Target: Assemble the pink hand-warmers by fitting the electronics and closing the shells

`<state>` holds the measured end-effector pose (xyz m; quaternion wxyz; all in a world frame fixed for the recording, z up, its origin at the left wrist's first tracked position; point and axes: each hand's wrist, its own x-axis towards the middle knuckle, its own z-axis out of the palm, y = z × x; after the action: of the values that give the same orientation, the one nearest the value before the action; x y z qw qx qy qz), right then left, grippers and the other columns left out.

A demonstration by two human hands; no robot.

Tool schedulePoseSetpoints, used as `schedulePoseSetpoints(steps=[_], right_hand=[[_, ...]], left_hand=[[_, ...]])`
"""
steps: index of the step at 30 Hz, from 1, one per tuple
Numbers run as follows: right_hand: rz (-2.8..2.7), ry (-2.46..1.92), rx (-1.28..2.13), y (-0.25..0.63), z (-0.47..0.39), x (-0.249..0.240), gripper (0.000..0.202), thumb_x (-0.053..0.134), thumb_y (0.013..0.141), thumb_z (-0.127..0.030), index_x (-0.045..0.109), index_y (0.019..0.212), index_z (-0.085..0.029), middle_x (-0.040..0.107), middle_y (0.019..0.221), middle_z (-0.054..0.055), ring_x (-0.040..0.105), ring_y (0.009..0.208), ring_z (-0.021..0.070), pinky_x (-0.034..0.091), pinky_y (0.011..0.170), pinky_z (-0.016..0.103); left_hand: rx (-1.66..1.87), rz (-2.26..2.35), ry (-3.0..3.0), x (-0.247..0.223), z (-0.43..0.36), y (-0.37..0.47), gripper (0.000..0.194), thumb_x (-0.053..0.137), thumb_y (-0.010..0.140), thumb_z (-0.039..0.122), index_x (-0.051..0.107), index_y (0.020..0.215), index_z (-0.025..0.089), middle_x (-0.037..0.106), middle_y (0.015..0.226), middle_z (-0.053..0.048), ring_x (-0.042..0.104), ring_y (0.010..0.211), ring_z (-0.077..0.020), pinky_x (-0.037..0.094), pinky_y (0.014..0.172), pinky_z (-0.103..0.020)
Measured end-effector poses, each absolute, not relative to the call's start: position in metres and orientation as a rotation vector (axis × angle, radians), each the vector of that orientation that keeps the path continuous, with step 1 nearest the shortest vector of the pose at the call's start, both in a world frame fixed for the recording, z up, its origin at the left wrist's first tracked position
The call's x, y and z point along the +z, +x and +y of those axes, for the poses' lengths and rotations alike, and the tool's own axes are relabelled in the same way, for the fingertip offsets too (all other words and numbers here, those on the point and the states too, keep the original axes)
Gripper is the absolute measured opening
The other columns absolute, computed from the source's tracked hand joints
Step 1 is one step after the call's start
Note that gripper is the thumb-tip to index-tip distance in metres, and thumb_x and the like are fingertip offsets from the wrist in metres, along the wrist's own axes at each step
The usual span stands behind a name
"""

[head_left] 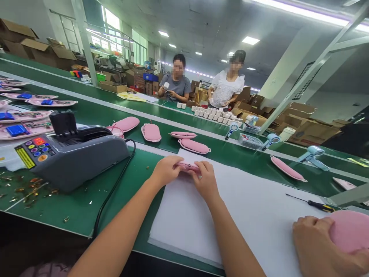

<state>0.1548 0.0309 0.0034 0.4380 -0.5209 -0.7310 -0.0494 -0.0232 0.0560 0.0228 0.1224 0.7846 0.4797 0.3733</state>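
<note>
A pink oval case (188, 167) is held edge-up between both hands, above the far end of a stack of white sheets (184, 219). My left hand (167, 169) grips its left end, fingers on top and thumb below. At the right end, my right hand (204, 175) pinches it the same way. A small dark slot shows on the edge facing me. Just beyond lie more pink cases, the nearest (194, 146) on the green belt.
A grey tape dispenser (86, 154) with a black cable stands left, near scattered metal bits (29, 190). At right, another person's hand (319, 242) holds a pink piece (350, 231) by a screwdriver (319, 206). Two people work across the belt.
</note>
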Motion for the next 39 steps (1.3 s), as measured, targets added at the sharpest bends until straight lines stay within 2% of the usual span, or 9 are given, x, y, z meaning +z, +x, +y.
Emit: schedulePoseSetpoints(steps=[4,9,14,18,21,26,33,36,39], right_hand=[[-1.767,-1.330,-0.204,0.150,0.033,-0.006,0.017,0.048,0.085,-0.020,0.063,0.092,-0.017,0.053,0.082,0.008,0.047,0.081,0.0233,0.043,0.072,0.037],[-1.688,-1.354,-0.257,0.142,0.032,-0.005,0.021,0.043,0.078,-0.008,0.060,0.081,-0.018,0.048,0.076,0.007,0.044,0.078,0.0230,0.043,0.067,0.036],[-1.676,-1.343,-0.207,0.144,0.035,-0.001,0.017,0.046,0.079,-0.011,0.061,0.083,-0.018,0.049,0.077,0.006,0.047,0.079,0.0225,0.044,0.068,0.036],[-1.713,-1.319,-0.136,0.152,0.036,0.000,0.013,0.053,0.084,-0.022,0.063,0.091,-0.018,0.054,0.086,0.007,0.049,0.085,0.0232,0.046,0.074,0.038],[-1.750,-1.293,-0.074,0.157,0.035,0.000,0.018,0.057,0.085,-0.032,0.062,0.097,-0.020,0.059,0.094,0.008,0.050,0.091,0.0242,0.045,0.080,0.039],[-1.770,-1.293,-0.082,0.154,0.030,0.001,0.021,0.055,0.087,-0.039,0.061,0.092,-0.020,0.063,0.092,0.007,0.051,0.088,0.0236,0.043,0.080,0.038],[-1.873,-1.299,-0.327,0.136,0.037,0.005,0.017,0.049,0.091,-0.022,0.062,0.101,-0.019,0.068,0.097,0.007,0.055,0.094,0.0225,0.034,0.087,0.041],[-1.862,-1.274,-0.362,0.137,0.029,0.022,0.017,0.047,0.090,-0.017,0.064,0.091,-0.019,0.067,0.090,0.006,0.055,0.088,0.0202,0.036,0.079,0.035],[-1.857,-1.239,-0.397,0.137,-0.006,0.041,0.019,0.046,0.089,-0.013,0.064,0.089,-0.019,0.064,0.082,0.005,0.053,0.080,0.0187,0.037,0.073,0.032]], left_hand=[[1.117,1.495,2.285,0.017,0.052,-0.014,0.030,0.050,0.077,0.017,0.068,0.100,0.020,0.072,0.104,-0.005,0.065,0.093,-0.0218,0.050,0.079,-0.030],[1.135,1.585,2.306,0.018,0.044,-0.004,0.033,0.044,0.073,0.008,0.071,0.089,0.019,0.074,0.091,-0.006,0.066,0.083,-0.0231,0.050,0.071,-0.032],[1.120,1.578,2.310,0.020,0.048,-0.005,0.033,0.045,0.073,0.010,0.071,0.093,0.017,0.074,0.092,-0.008,0.067,0.084,-0.0241,0.051,0.074,-0.034],[1.095,1.484,2.315,0.022,0.051,-0.014,0.032,0.047,0.080,0.019,0.068,0.105,0.017,0.072,0.104,-0.006,0.066,0.095,-0.0211,0.051,0.085,-0.031],[1.059,1.357,2.280,0.022,0.054,-0.022,0.035,0.045,0.084,0.024,0.066,0.110,0.015,0.069,0.114,-0.008,0.063,0.104,-0.0216,0.050,0.091,-0.033],[1.018,1.343,2.131,0.023,0.059,-0.035,0.039,0.051,0.080,0.029,0.064,0.114,0.015,0.067,0.118,-0.011,0.062,0.106,-0.0244,0.050,0.092,-0.038],[1.057,1.246,2.222,0.024,0.064,-0.038,0.033,0.046,0.083,0.027,0.068,0.105,0.015,0.072,0.106,-0.010,0.067,0.096,-0.0218,0.053,0.088,-0.035],[1.141,1.273,2.270,0.031,0.049,-0.029,0.032,0.043,0.085,0.024,0.067,0.103,0.015,0.072,0.103,-0.011,0.067,0.094,-0.0222,0.054,0.086,-0.036],[1.320,1.227,2.340,0.037,0.012,-0.025,0.029,0.042,0.088,0.023,0.067,0.101,0.018,0.074,0.096,-0.009,0.069,0.086,-0.0197,0.056,0.077,-0.031]])
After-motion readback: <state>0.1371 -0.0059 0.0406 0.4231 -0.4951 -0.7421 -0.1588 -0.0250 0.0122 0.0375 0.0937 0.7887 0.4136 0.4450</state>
